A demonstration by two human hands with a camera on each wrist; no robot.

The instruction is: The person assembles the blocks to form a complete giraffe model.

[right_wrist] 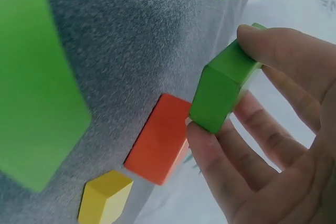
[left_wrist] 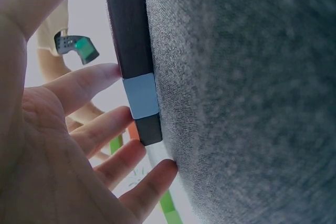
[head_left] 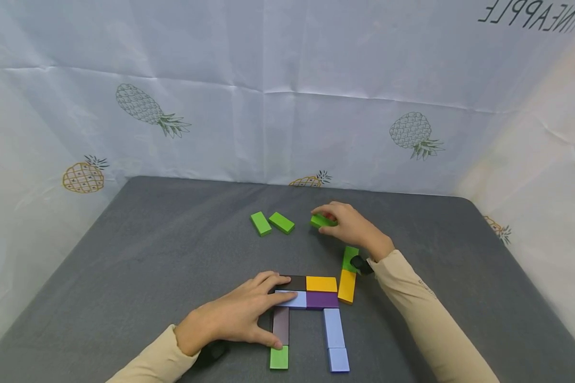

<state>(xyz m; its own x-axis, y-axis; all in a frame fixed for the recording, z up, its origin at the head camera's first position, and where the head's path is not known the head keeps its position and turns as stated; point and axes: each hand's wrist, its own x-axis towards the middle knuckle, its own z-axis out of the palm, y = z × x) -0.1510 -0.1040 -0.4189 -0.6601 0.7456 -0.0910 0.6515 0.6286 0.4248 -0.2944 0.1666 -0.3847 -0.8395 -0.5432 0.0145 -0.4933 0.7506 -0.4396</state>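
Observation:
My right hand (head_left: 347, 226) pinches a green block (right_wrist: 226, 82) between thumb and fingers, above the grey table at the back. My left hand (head_left: 239, 311) lies with spread fingers at the left side of a block arrangement. Its fingertips touch a black block (head_left: 295, 283) and a light-blue block (head_left: 294, 301), while the thumb tip is at a green end block (head_left: 279, 360) below a mauve-grey block (head_left: 281, 322). A yellow block (head_left: 321, 284) and a purple block (head_left: 322, 300) continue the two rows. Light-blue blocks (head_left: 334, 329) form the right leg.
Right of the rows, a slanting yellow block (head_left: 347, 288) meets a green block (head_left: 350, 256) beside my right wrist. Two loose green blocks (head_left: 281, 223) lie farther back. An orange-red block (right_wrist: 160, 140) shows in the right wrist view. White pineapple-print cloth (head_left: 287, 133) hangs behind the table.

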